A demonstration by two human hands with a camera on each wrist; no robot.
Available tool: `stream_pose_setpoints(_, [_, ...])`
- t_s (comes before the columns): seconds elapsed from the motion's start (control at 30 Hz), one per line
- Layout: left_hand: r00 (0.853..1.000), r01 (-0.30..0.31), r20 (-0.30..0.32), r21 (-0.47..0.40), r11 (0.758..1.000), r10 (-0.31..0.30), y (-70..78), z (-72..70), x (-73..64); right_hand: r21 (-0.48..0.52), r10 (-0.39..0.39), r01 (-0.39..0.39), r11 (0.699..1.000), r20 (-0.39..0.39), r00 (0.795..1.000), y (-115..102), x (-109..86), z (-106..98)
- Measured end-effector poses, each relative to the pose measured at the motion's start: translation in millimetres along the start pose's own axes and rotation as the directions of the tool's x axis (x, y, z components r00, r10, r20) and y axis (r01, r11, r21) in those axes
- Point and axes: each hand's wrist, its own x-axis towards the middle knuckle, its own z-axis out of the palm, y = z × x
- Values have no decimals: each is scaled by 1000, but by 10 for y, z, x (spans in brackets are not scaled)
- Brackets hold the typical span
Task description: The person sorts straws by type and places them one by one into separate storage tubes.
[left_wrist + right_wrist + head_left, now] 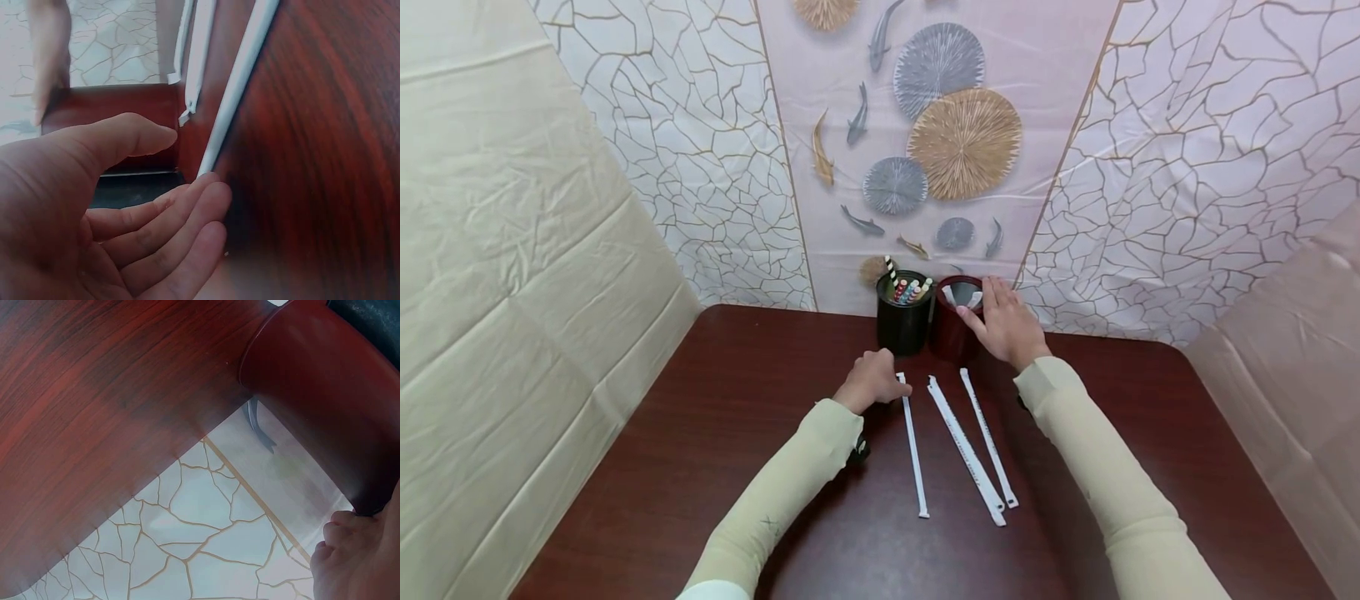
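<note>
My left hand (874, 379) is at the far end of the leftmost paper-wrapped straw (914, 458), which lies on the table. In the left wrist view its fingertips are right at the straw's end, with the thumb well apart from them. My right hand (1006, 323) rests at the right side of the dark red cup (955, 329), fingers straight along the rim and thumb across its front. White wrapped ends (950, 295) show inside this cup. More wrapped straws (962, 446) lie to the right of the leftmost one.
A black cup (902, 327) with several colourful striped straws (913, 290) stands left of the red cup. Behind both hangs a patterned wall covering (887, 192) at the back edge of the dark wooden table (685, 433). Beige cloth sides (527, 275) flank the table.
</note>
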Motion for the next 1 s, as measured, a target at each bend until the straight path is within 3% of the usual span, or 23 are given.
stream_pose_setpoints(0.27, [998, 37, 48, -38, 999, -35, -3, 97, 62, 0, 7, -7, 1000, 8, 1000, 0, -15, -9])
stream_pose_setpoints(0.43, [996, 58, 77, -29, 998, -55, -108, 214, 254, 5, 5, -5, 1000, -2, 1000, -12, -16, -16])
stream_pose_setpoints(0.57, [994, 79, 85, -49, 996, -74, -125, 235, 298, 4, 1, -1, 1000, -9, 1000, -19, -20, -17])
stream_pose_setpoints(0.73, [990, 121, 92, -115, 986, -110, -68, 182, 247, -1, 0, 0, 1000, -8, 1000, -8, -14, -10])
stream_pose_setpoints(0.97, [988, 126, 112, -148, 981, -110, -97, 189, 291, -4, 2, -2, 1000, -6, 1000, -13, -7, -7])
stream_pose_setpoints(1.0, [989, 118, 109, -148, 982, -103, -142, 239, 346, -1, 3, -3, 1000, -8, 1000, -16, -8, -3])
